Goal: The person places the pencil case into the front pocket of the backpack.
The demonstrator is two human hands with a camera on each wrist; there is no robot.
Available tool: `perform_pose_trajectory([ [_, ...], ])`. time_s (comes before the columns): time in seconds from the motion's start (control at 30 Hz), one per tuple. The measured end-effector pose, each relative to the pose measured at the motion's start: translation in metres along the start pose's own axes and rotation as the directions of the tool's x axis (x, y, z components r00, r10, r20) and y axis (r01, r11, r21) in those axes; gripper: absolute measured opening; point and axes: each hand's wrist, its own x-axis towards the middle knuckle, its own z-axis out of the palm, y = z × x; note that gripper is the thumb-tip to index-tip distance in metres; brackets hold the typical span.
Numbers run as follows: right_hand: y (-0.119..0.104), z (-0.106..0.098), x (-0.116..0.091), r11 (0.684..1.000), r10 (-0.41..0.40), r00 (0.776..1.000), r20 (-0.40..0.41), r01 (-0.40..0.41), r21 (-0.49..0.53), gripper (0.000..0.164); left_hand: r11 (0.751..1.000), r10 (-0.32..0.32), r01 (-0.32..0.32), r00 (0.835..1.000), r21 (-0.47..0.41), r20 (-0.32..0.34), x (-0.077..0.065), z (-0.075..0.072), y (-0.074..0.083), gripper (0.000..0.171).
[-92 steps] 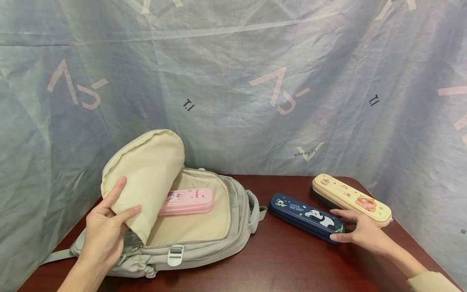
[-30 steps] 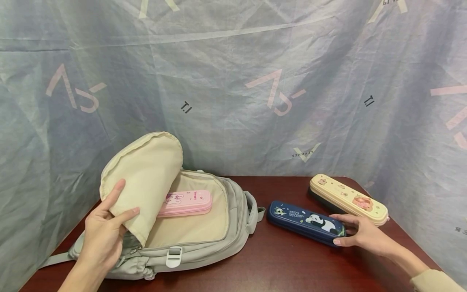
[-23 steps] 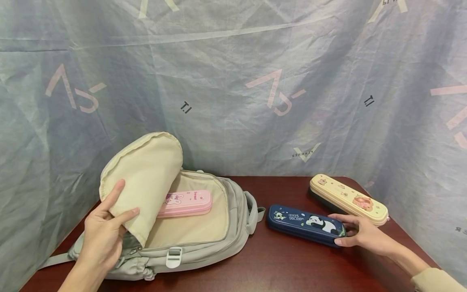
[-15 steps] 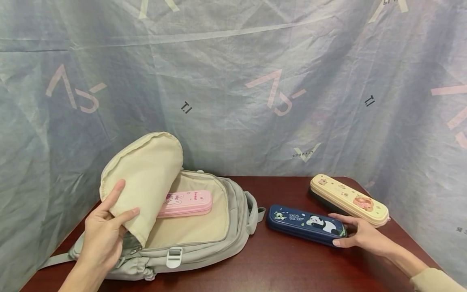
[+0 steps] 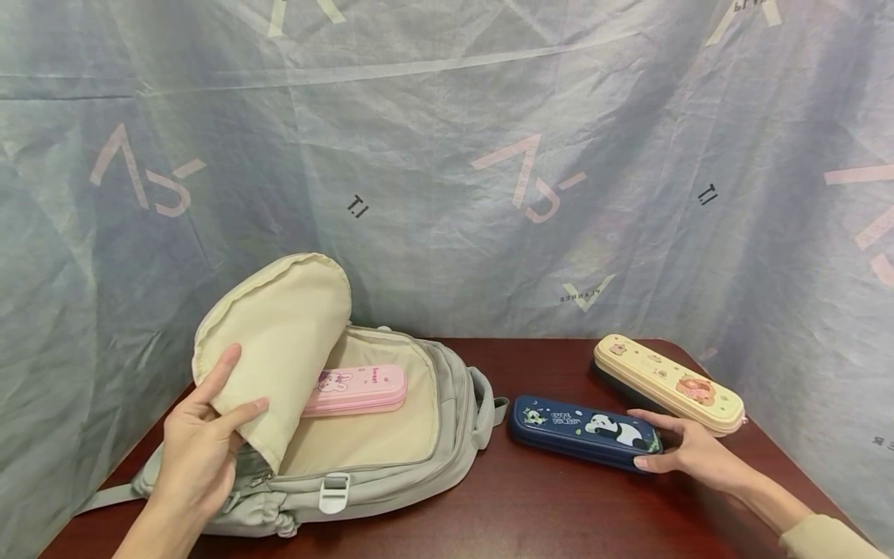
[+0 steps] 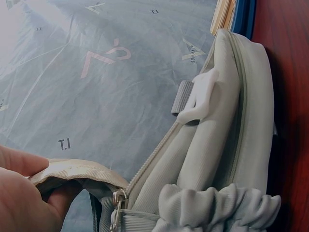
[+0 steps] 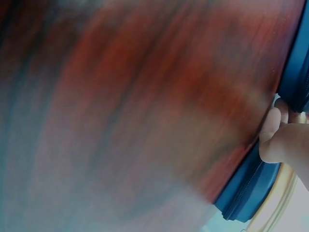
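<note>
On the left of the head view a grey backpack (image 5: 457, 435) lies with its cream-lined flap (image 5: 293, 341) raised. My left hand (image 5: 202, 442) grips the flap's edge; the left wrist view has the flap's cloth (image 6: 79, 169) between fingers and thumb. Inside the bag sits a pink pencil case (image 5: 373, 388) with a bunny print, partly hidden by the flap. To the right, a dark blue pencil case (image 5: 573, 435) with pandas lies on the table. My right hand (image 5: 698, 454) holds its right end, thumb on the near side, fingers on the far side.
Behind my right hand a cream pencil case (image 5: 663, 380) rests on top of another dark blue case (image 7: 251, 181). The backpack's top handle (image 5: 483, 407) points towards the panda case. A grey printed cloth (image 5: 433, 194) hangs around the reddish-brown table (image 5: 531, 505).
The panda pencil case has turned, its left end swinging towards the near side, while my right hand stays at its right end. My left hand keeps the flap raised.
</note>
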Motion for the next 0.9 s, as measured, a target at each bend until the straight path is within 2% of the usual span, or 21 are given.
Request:
perform_pose_trajectory([
  [0.2,-0.0019,0.0005,-0.0006,1.0,0.008,1.0,-0.004,-0.008,0.017,0.082,1.0,-0.006,0.006,1.0,0.007,0.001,0.0002,0.0014,0.0009,0.085],
  [0.53,0.0013,0.0035,0.003,0.997,-0.077,0.997,0.014,0.077,0.023,0.08,1.0,-0.008,0.008,1.0,-0.001,-0.001,-0.0006,0.0003,0.0006,0.085],
  [0.9,-0.0022,0.0038,0.0011,0.998,-0.06,0.998,0.001,0.06,0.02,0.077,1.0,0.005,-0.005,0.999,-0.009,0.033,-0.0001,-0.001,-0.0001,0.085],
])
